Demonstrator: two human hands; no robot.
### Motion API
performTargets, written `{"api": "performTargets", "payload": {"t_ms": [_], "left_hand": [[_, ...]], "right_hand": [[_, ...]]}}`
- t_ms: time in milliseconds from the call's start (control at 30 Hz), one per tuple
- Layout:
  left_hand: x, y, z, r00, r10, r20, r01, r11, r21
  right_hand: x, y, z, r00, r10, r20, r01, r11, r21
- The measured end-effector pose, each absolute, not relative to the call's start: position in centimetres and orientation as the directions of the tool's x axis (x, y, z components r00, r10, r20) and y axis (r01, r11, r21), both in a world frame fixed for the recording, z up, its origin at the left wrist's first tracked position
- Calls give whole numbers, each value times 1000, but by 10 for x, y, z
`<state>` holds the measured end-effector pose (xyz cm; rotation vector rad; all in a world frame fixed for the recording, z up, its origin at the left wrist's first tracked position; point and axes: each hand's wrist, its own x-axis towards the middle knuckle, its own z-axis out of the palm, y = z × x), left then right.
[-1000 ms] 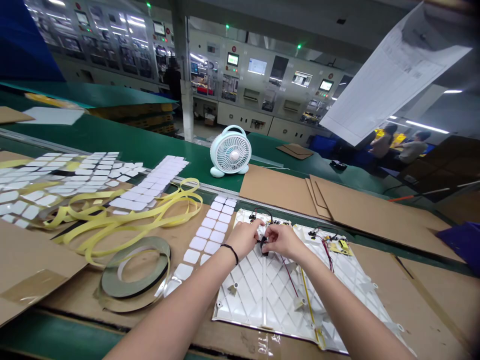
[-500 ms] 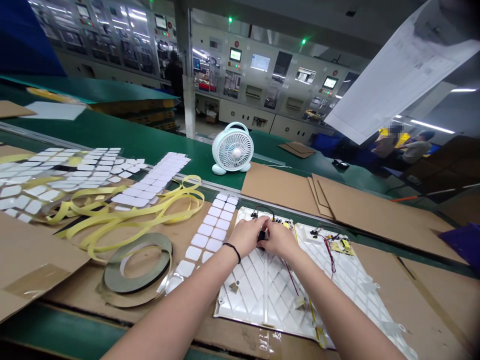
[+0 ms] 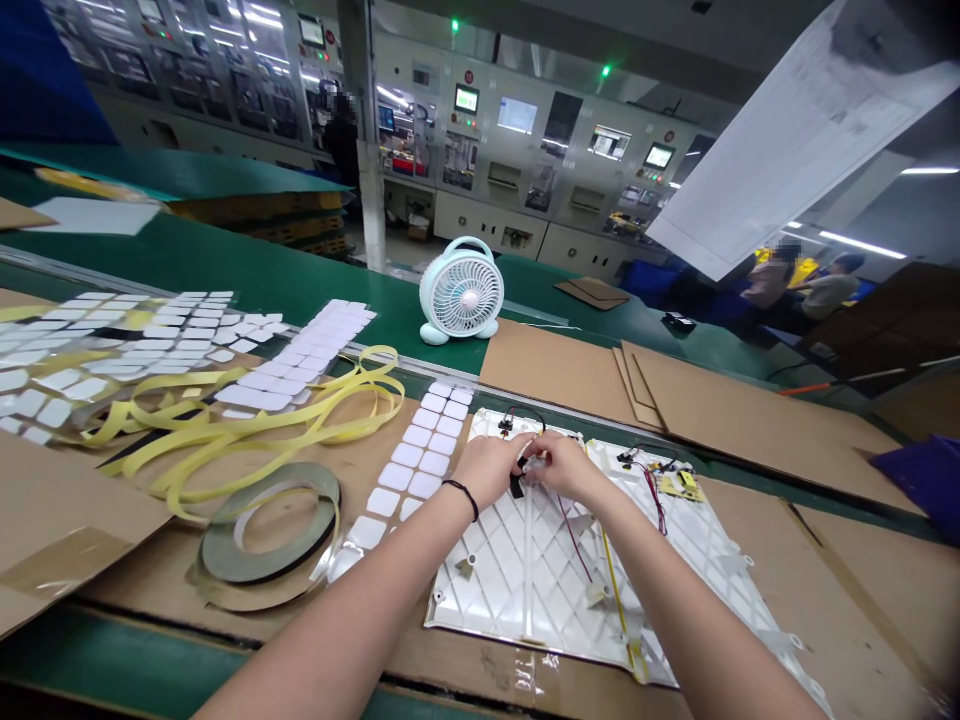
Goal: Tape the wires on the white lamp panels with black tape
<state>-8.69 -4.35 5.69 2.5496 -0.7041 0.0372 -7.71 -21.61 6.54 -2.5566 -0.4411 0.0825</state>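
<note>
My left hand (image 3: 489, 472) and my right hand (image 3: 561, 466) meet over the upper part of a white ribbed plastic panel (image 3: 491, 585). Between their pinched fingertips is a small black strip (image 3: 517, 487), its lower end hanging out below them. Both hands are closed on it, though the fingers hide part of it. Just beyond the hands, a black connector (image 3: 506, 424) with thin wires sits at the panel's top edge. A second white panel (image 3: 712, 570) lies alongside on the right, with red and black wires (image 3: 660, 503) and a small yellow circuit board (image 3: 681, 486).
To the left are a sheet of white stickers (image 3: 420, 440), tangled yellow tape strips (image 3: 300, 425) and a grey tape roll (image 3: 221, 545). A light-blue fan (image 3: 463, 292) stands behind. Cardboard sheets (image 3: 720, 410) lie at the back right. A paper sheet (image 3: 780, 150) hangs at upper right.
My right hand's fingers have shifted and opened out slightly around the black strip, so more of the strip shows below the fingertips. The view has moved a little.
</note>
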Motion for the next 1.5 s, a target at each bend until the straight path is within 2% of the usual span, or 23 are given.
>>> {"api": "performTargets", "payload": {"t_ms": [267, 567, 733, 867, 1067, 1167, 1500], "left_hand": [[-92, -43, 63, 881, -440, 175, -468, -750, 467], [-90, -44, 58, 898, -415, 145, -430, -759, 490], [-92, -44, 59, 895, -421, 146, -436, -765, 474], [-92, -44, 58, 895, -418, 155, -440, -769, 464], [-91, -44, 56, 895, -413, 168, -441, -767, 467], [-92, -44, 57, 890, -421, 173, -451, -767, 457], [-91, -45, 58, 888, -428, 168, -459, -797, 393]], "right_hand": [[-85, -207, 56, 962, 228, 151, 273, -766, -582], [-105, -216, 67, 889, 383, 252, 455, -674, -582], [-111, -214, 64, 923, 312, 225, 382, -681, -624], [-114, -211, 69, 906, 356, 230, 418, -657, -627], [-102, -212, 60, 955, 236, 178, 294, -692, -659], [-93, -208, 51, 958, 228, 174, 284, -681, -675], [-91, -200, 47, 962, 225, 156, 274, -771, -575]]}}
